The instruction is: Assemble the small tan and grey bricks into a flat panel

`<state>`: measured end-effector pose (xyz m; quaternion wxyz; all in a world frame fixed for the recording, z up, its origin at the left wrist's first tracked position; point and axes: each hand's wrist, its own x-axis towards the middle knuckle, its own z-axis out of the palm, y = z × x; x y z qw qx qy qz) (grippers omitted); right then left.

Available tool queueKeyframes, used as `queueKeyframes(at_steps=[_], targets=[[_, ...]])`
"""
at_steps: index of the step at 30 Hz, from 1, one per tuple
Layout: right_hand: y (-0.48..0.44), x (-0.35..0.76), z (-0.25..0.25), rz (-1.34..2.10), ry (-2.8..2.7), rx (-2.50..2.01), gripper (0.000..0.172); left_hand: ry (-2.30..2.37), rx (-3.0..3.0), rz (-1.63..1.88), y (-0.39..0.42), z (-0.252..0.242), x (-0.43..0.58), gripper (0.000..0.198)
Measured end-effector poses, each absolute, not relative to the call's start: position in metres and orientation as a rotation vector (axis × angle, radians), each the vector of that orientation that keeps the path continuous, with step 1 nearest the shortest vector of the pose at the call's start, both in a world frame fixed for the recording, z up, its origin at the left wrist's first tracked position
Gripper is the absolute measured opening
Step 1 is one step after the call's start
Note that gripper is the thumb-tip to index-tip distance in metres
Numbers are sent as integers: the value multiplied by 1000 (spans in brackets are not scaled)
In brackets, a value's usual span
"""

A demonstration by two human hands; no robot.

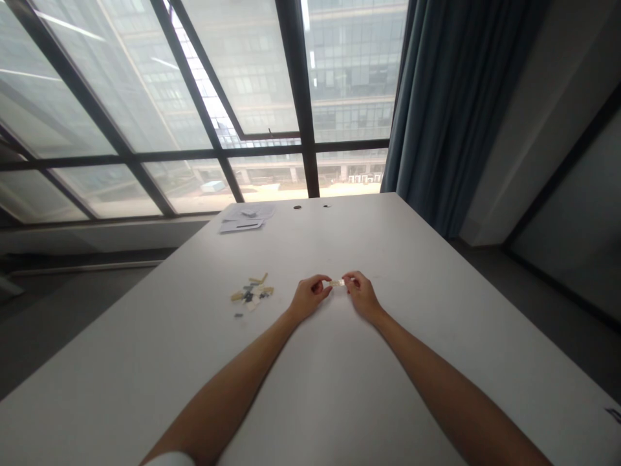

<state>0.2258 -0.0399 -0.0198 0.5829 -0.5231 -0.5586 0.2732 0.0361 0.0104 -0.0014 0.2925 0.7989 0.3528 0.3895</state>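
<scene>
Between my two hands is a small, pale, yellowish-white building brick piece (337, 283), long and narrow, with light glinting off it. My left hand (310, 296) pinches its left end between thumb and fingers. The right end is pinched by my right hand (360, 294). Fine detail on the piece is too small to make out. To the left of my left hand lies a loose pile of small building bricks (252, 292) in tan, white, grey and dark colours. One dark grey piece (238, 315) lies a little apart, on the near side of the pile.
The white table (310, 388) stretches to the windows. Papers (241, 225) with a dark, thin item lie at its far left. Two small dark round fittings (297, 207) are near the far edge. A blue curtain (436, 116) hangs at the right.
</scene>
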Motion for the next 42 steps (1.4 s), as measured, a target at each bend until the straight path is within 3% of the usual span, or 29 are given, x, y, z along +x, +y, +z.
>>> queueKeyframes(at_steps=[15, 42], targets=[[-41, 225, -25, 590, -1400, -1194, 18, 973, 2108, 1063, 8, 1, 37, 24], [-41, 225, -22, 593, -1413, -1194, 17, 963, 2118, 1045, 7, 3, 37, 24]])
